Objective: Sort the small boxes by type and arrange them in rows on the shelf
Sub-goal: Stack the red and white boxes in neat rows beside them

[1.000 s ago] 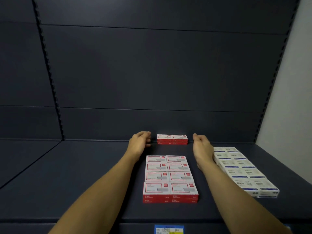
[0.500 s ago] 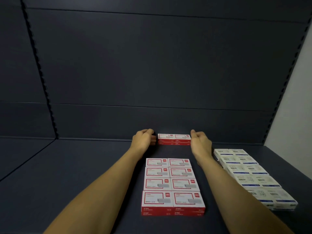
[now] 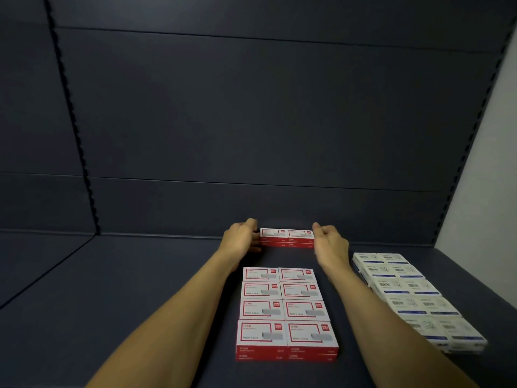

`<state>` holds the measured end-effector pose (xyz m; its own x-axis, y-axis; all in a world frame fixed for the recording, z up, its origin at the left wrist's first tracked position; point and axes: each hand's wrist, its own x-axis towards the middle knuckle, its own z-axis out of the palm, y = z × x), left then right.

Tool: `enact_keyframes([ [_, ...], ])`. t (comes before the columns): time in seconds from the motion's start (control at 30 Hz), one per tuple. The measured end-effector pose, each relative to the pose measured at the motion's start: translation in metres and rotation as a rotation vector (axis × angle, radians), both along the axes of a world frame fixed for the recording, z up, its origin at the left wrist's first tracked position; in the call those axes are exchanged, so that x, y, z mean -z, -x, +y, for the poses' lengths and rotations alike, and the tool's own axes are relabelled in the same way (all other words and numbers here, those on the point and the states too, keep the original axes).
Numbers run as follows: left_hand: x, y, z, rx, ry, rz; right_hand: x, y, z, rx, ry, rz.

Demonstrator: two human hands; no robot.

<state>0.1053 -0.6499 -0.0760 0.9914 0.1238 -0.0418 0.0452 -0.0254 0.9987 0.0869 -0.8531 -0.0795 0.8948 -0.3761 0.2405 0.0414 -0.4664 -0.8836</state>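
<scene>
A small stack of red-and-white boxes [image 3: 286,238], two wide and two high, sits at the back of the dark shelf [image 3: 140,303] against the rear panel. My left hand [image 3: 241,238] holds its left end with curled fingers. My right hand [image 3: 330,245] holds its right end, thumb up at the top corner. In front of the stack, after a gap, lies a tidy block of red-and-white boxes [image 3: 285,312], two columns wide and stacked two high. To the right, white-and-blue boxes [image 3: 405,292] lie in two columns running front to back.
The shelf's rear panel [image 3: 265,121] rises just behind the far stack. A pale side wall [image 3: 481,191] closes the right end. A slotted upright [image 3: 75,135] stands at the back left. Bare shelf surface stretches to the left of my left arm.
Both hands have closed in from either side of the far red stack and now hold its ends. The view has shifted slightly closer to the shelf.
</scene>
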Motion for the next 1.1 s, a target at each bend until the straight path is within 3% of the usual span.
enact_keyframes([
  [0.5,-0.006,0.045,0.019,-0.026,-0.127,0.021,-0.005,0.045,0.005,-0.117,0.015,0.033],
  [1.1,-0.007,0.087,0.031,-0.087,0.131,0.15,-0.002,0.083,0.009,-0.106,-0.199,0.096],
])
